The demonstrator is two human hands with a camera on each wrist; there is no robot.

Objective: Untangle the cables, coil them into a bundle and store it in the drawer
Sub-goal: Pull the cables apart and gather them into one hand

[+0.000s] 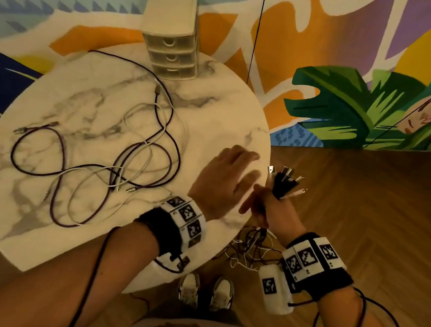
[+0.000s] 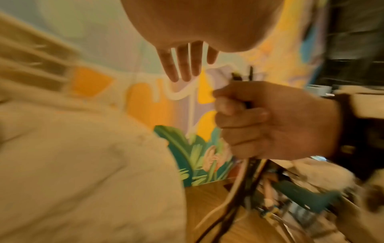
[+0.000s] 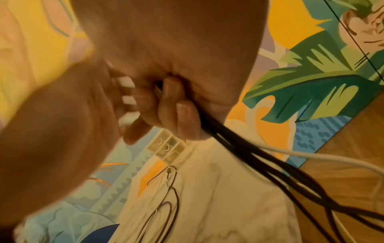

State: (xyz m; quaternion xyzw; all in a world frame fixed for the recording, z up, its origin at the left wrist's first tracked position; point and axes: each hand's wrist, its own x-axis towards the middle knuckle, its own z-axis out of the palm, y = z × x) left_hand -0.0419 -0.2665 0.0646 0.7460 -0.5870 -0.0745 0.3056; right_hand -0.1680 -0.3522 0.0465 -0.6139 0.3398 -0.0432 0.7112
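Observation:
My right hand [image 1: 267, 208] is just off the round marble table's [image 1: 51, 101] right edge. It grips a bunch of black and white cables, whose plug ends [image 1: 286, 180] fan out above the fist. The rest of the bunch [image 1: 251, 244] hangs in a tangle below it. In the right wrist view the fingers [image 3: 176, 106] curl round those cables [image 3: 270, 164]. My left hand [image 1: 244, 167] is open above the table edge, next to the right fist, holding nothing. Purple and white cables [image 1: 99, 152] lie looped on the table. A small cream drawer unit [image 1: 174, 46] stands at the table's far edge, drawers closed.
A painted mural wall [image 1: 360, 72] runs behind the table. Wooden floor [image 1: 370, 199] lies to the right. My shoes [image 1: 204, 292] are under the table's near edge. Thin black wires [image 1: 256, 30] hang down in front of the wall.

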